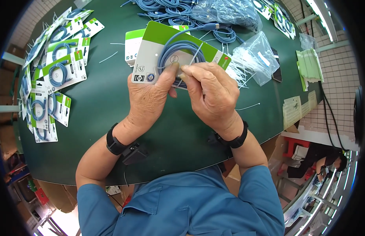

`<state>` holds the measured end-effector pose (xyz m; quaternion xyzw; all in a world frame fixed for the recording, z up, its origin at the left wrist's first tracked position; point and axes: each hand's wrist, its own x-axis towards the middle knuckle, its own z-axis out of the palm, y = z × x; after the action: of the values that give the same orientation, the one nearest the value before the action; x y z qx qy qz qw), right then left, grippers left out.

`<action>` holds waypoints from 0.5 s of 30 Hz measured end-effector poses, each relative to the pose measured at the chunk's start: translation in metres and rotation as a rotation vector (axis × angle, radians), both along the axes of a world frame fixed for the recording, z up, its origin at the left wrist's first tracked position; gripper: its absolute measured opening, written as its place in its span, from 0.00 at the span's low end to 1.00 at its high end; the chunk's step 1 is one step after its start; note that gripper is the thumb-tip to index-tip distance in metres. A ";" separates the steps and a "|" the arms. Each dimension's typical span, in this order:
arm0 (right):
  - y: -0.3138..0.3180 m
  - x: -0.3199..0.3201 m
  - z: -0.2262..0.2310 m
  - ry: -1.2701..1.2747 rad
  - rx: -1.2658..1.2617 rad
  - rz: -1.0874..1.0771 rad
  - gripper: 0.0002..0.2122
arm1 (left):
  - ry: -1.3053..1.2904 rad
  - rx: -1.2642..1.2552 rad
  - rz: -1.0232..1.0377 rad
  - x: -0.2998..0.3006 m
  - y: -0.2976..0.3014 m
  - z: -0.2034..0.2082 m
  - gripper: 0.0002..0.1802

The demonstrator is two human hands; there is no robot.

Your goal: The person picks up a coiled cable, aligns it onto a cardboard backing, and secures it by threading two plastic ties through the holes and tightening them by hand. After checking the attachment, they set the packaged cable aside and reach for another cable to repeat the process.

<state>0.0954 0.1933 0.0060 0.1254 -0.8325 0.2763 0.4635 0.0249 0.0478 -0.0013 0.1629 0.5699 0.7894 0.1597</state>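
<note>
My left hand [146, 98] is closed on the lower left of a green-and-white packaging card [149, 47], with the thumb on its front. A blue USB cable [163, 53] lies coiled against the card, its plug end reaching over the upper right part. Across the coil runs a thin white cable tie [196, 55]. My right hand [214, 90] pinches the tie near the middle of the coil, finger and thumb together. The fingertips hide the place where the tie closes. Behind the held card is a stack of similar cards [132, 45].
Finished-looking carded cables [58, 74] lie heaped along the left. Loose blue cables [166, 8] and a bagged bundle [229, 13] are at the back. White cable ties [239, 72] spread beside a clear plastic bag [257, 59] at right. Another person [318, 161] sits beyond the green table [170, 157].
</note>
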 end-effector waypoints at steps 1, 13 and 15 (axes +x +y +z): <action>-0.001 0.000 0.001 -0.011 0.042 -0.025 0.13 | -0.007 -0.006 0.005 -0.001 0.000 -0.001 0.11; 0.003 0.002 0.005 -0.078 0.261 -0.032 0.19 | -0.060 -0.060 -0.006 -0.006 -0.003 -0.007 0.11; 0.003 0.004 0.010 -0.122 0.259 0.005 0.20 | -0.078 -0.042 -0.004 -0.007 -0.003 -0.008 0.11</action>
<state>0.0997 0.1965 0.0163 0.1691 -0.8876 0.1749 0.3911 0.0183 0.0446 -0.0090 0.1300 0.5793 0.7827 0.1867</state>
